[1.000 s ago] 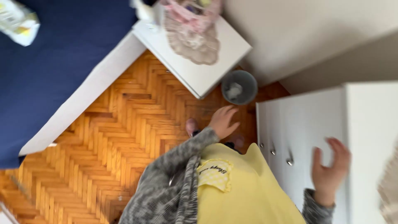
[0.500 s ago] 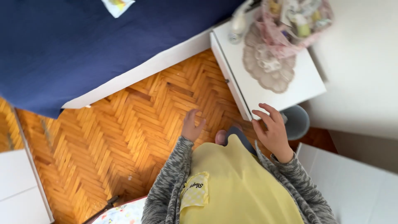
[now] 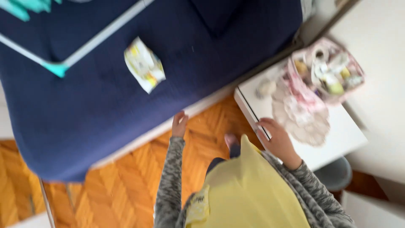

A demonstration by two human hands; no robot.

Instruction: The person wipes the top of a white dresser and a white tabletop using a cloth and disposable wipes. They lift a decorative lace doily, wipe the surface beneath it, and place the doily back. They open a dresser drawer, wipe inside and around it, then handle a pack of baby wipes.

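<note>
Both my hands are empty: right hand (image 3: 276, 141) touches the white nightstand (image 3: 337, 135) front edge, left hand (image 3: 179, 125) hangs spread over bare parquet (image 3: 126, 185) beside it.

There is one view only, from the camera on my head, so nothing is shared with another. It looks steeply down my front: my yellow top (image 3: 249, 190) fills the bottom middle, close to the lens, with the wood floor (image 3: 105, 194) further below. The frame is tilted and blurred. The blue bed (image 3: 84, 97) takes the upper left, the white nightstand (image 3: 341, 135) the right. My left hand (image 3: 179, 125) and right hand (image 3: 274, 139) sit near the centre, at arm's reach.
</note>
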